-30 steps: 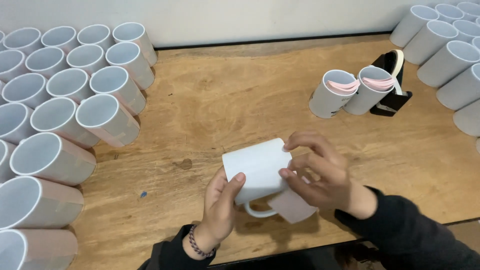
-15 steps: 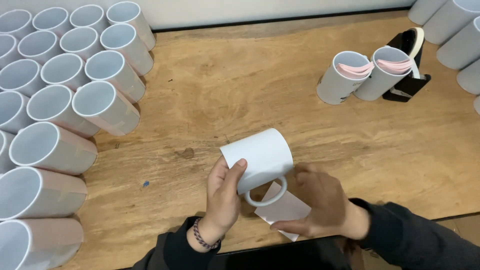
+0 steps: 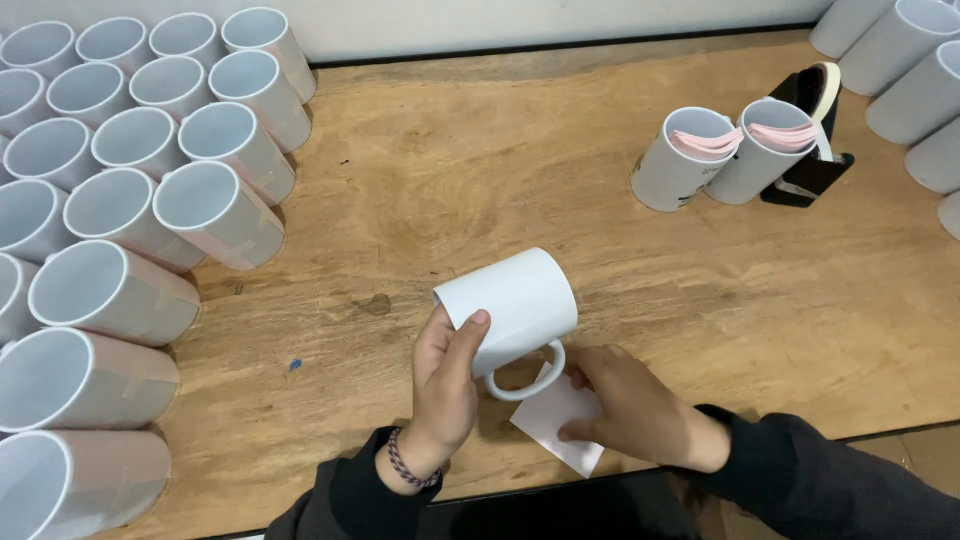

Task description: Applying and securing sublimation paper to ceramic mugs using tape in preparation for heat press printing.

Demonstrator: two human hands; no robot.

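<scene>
My left hand (image 3: 445,385) grips a plain white mug (image 3: 515,305) by its rim end and holds it on its side just above the wooden table (image 3: 480,170), handle pointing down toward me. My right hand (image 3: 630,405) lies flat on a white sheet of paper (image 3: 555,418) on the table near the front edge, right below the mug's handle.
Several mugs wrapped in pinkish paper (image 3: 130,210) stand packed together along the left side. Two mugs with pink sheets inside (image 3: 725,150) stand at the right by a black tape dispenser (image 3: 815,130). More mugs (image 3: 915,70) fill the far right corner.
My right hand has let go of the mug and moved down onto the paper on the table. The mug has turned so its handle points down.
</scene>
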